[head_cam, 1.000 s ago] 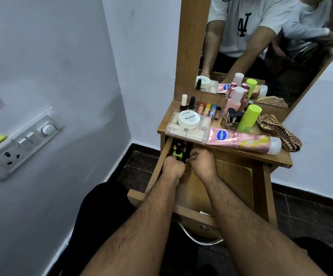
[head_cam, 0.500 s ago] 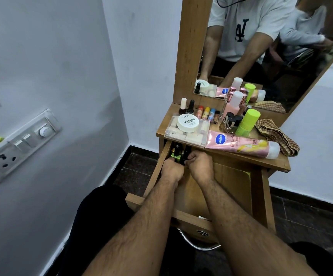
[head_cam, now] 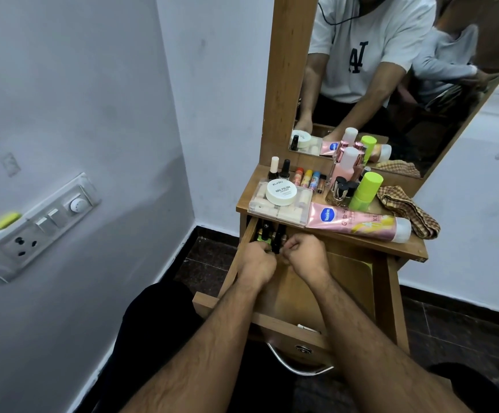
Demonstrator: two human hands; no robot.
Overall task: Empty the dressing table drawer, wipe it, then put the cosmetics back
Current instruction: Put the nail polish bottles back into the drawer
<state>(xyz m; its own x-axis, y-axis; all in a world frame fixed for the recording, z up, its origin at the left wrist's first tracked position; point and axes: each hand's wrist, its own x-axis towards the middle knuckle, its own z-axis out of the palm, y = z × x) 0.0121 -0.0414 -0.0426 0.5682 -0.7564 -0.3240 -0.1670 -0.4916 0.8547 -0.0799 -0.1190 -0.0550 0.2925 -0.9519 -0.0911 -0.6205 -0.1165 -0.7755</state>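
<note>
— Where are we in the job?

— Both hands are down in the drawer (head_cam: 296, 296), at its back left corner, right under the tabletop (head_cam: 391, 242). The left hand (head_cam: 257, 260) is curled round something among the small dark bottles (head_cam: 272, 235) there; the right hand (head_cam: 304, 256) is bunched up, fingertips pinching at the same cluster. Exactly which bottle each one has, I can't tell.

— Emptying or refilling?

— Hard to call. Most of the cosmetics sit above the drawer on the tabletop: a glossy pink lotion tube (head_cam: 358, 223) lying flat, a clear plastic box (head_cam: 278, 205) with a round white tub (head_cam: 281, 192) on it, a matte lime-green cylinder (head_cam: 364, 190). My guess is these bottles are the last few to come out.

— And next?

— A firm grip and a straight lift, I'd say, clearing the tabletop's edge overhead. Then the wiping: the checked woven cloth (head_cam: 406, 210) lies crumpled at the tabletop's right end. The drawer's bare floor looks like smooth wood laminate.
</note>
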